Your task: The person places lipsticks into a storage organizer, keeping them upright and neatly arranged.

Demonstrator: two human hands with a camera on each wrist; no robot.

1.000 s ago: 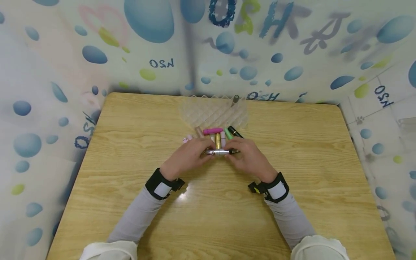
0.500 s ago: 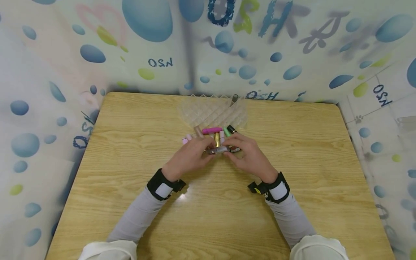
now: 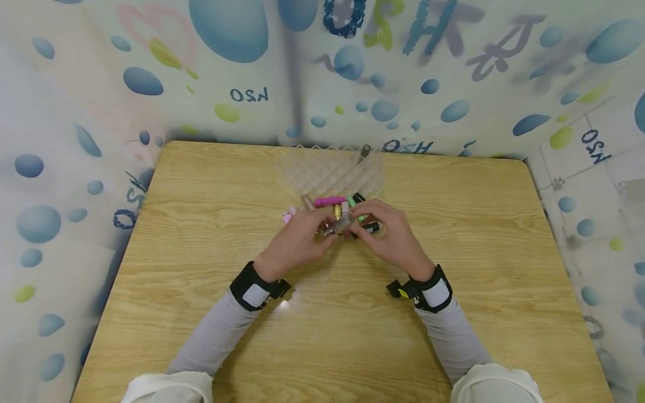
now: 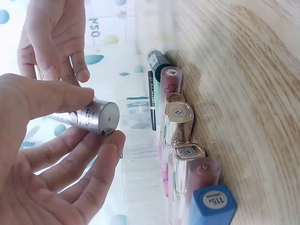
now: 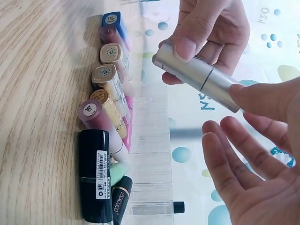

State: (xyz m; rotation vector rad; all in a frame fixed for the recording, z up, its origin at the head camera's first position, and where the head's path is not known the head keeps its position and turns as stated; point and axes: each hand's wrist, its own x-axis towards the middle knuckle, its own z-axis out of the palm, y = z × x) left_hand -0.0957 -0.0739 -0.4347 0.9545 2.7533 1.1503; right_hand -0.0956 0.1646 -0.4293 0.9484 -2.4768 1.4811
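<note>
A silver lipstick tube (image 5: 197,77) with a dark seam is held tilted above a row of cosmetics. My left hand (image 3: 294,238) pinches one end between thumb and fingers; its round flat end shows in the left wrist view. My right hand (image 3: 390,238) is at the other end. In the right wrist view its thumb (image 5: 258,101) meets or overlaps the tube, while its fingers (image 5: 225,168) spread loosely below, apart from it. Beneath lie a black tube (image 5: 95,176) with a barcode label, a gold glitter tube (image 5: 108,105), and a blue-capped lipstick (image 4: 213,206).
Behind the cosmetics stands a clear plastic organizer (image 3: 327,170) with a diamond grid; one dark tube (image 3: 364,153) leans in its back right. A magenta tube (image 3: 330,201) lies before it. The wooden table (image 3: 332,336) meets a patterned wall at the back.
The silver tube has gone from nearly level to tilted, its right end rising away from me. My right hand has moved slightly up and right, uncovering more of the black tube.
</note>
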